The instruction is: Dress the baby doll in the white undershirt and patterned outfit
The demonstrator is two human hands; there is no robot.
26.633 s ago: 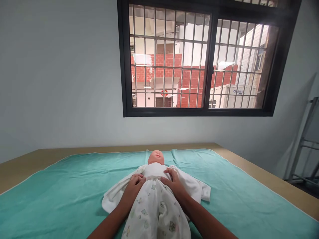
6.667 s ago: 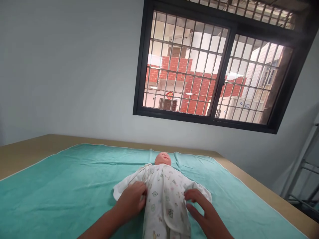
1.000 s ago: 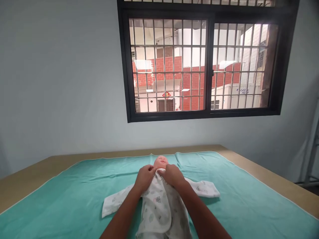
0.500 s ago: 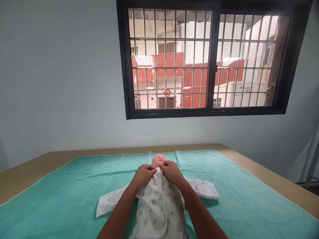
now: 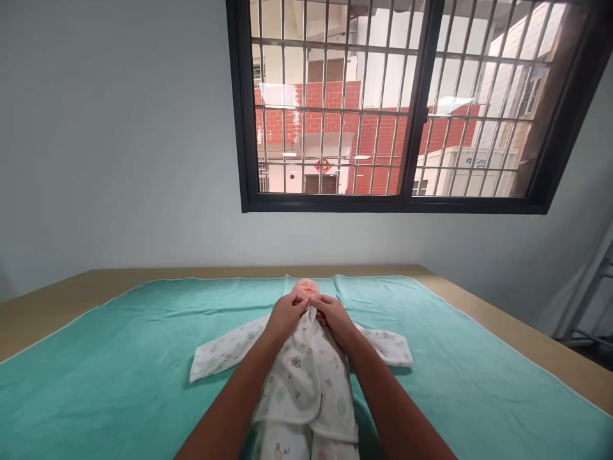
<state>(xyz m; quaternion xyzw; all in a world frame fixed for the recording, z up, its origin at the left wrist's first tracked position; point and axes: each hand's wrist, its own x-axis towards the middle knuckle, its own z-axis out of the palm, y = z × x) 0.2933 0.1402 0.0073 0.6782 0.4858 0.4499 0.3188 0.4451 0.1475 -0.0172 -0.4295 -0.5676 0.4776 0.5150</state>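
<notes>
A baby doll (image 5: 306, 287) lies face up, its head away from me, dressed in a white printed baby jacket (image 5: 294, 377). The long sleeves stretch out to both sides, and printed white trousers (image 5: 282, 441) show below the hem. Just under the doll's chin, my left hand (image 5: 287, 314) pinches the jacket's neckline from the left. My right hand (image 5: 331, 316) pinches the same neckline from the right, its fingertips close against those of the left. What exactly sits between the fingertips is too small to make out.
Beneath the doll a green cloth (image 5: 143, 345) covers most of a wooden table (image 5: 62, 284). Behind the table stands a grey wall (image 5: 119, 160) with a barred window (image 5: 330, 108). At the far right is a metal frame (image 5: 589, 294).
The view has tilted down, so more of the jacket's hem and the trousers show. Both hands have come closer together at the neckline.
</notes>
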